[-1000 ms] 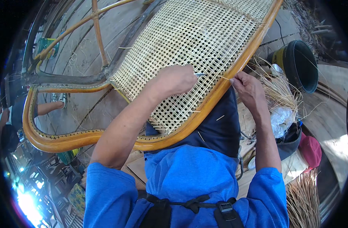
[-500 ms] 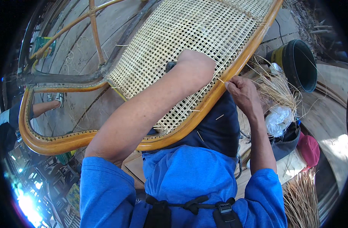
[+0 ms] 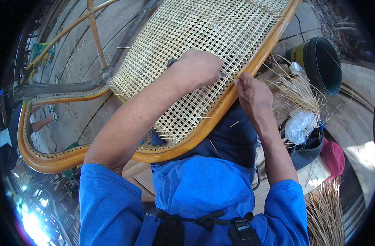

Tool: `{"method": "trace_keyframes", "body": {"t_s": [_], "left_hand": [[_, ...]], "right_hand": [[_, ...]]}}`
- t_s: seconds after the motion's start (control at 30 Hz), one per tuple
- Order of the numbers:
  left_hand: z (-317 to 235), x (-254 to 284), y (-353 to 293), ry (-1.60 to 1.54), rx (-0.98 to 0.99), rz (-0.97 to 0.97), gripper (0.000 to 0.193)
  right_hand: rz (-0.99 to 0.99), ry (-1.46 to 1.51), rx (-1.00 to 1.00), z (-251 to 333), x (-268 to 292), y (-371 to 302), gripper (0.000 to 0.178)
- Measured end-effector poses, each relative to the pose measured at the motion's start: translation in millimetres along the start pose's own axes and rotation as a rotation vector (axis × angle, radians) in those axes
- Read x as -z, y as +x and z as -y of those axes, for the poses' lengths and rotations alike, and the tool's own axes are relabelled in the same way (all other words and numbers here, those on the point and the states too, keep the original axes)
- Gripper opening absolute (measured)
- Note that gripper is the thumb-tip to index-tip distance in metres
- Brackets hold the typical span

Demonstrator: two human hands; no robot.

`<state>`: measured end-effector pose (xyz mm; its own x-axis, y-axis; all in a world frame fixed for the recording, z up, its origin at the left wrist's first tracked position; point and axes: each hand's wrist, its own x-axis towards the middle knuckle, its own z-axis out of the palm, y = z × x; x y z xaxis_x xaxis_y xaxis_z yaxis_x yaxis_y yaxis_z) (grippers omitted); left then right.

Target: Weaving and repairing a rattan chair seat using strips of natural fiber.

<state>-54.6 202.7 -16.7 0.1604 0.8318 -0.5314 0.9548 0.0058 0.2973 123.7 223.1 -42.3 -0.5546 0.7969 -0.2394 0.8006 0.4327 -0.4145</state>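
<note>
A curved chair frame of varnished rattan (image 3: 212, 119) lies across my lap, with an openwork panel of pale woven cane (image 3: 154, 74) inside it. My left hand (image 3: 200, 69) reaches over the panel, closed round a dark-handled tool (image 3: 171, 62). The handle's butt sticks out beside the wrist; a short tip shows near the rim, and the rest is hidden in the fist. At the rail's outer edge, my right hand (image 3: 255, 92) pinches with thumb and forefinger, close to that tip. A thin cane strand seems to run into this pinch, mostly covered by the fingers.
To the right stand a dark bucket (image 3: 324, 65), a bundle of loose cane strands (image 3: 300, 92), a clear plastic bag (image 3: 299, 127) and a maroon cap (image 3: 332, 158). More strips (image 3: 324, 213) lie at lower right. Another person's leg (image 3: 42, 123) shows at far left.
Both hands have shifted slightly left and up, the right one staying at the rail. In the picture, the chair frame has slid a little left. The left hand's tool tip now shows.
</note>
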Motion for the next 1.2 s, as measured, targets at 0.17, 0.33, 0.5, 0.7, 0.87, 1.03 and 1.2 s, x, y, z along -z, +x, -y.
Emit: {"method": "trace_keyframes", "body": {"t_s": [0.17, 0.33, 0.5, 0.7, 0.87, 1.03, 1.2], "left_hand": [[-11, 8, 0, 0.060, 0.037, 0.061, 0.023], [-18, 18, 7, 0.129, -0.039, 0.061, 0.019], [5, -1, -1, -0.049, 0.014, 0.045, 0.030], [10, 8, -11, -0.008, 0.135, 0.029, 0.039], [46, 47, -68, -0.016, 0.247, 0.181, 0.045], [25, 23, -58, -0.041, 0.167, -0.007, 0.040], [17, -6, -27, 0.000, 0.055, -0.055, 0.023]], "right_hand": [[-0.069, 0.141, 0.103, -10, -12, -3, 0.014], [-0.045, 0.246, 0.146, -26, -23, 1, 0.014], [-0.030, -0.082, 0.105, 1, -14, 5, 0.019], [0.123, -0.103, -0.037, 17, 16, 12, 0.025], [-0.123, 0.285, 0.061, 29, 18, 11, 0.031], [0.082, 0.515, 0.138, 28, 7, -3, 0.025], [0.002, 0.078, 0.016, 27, 4, 2, 0.021]]}}
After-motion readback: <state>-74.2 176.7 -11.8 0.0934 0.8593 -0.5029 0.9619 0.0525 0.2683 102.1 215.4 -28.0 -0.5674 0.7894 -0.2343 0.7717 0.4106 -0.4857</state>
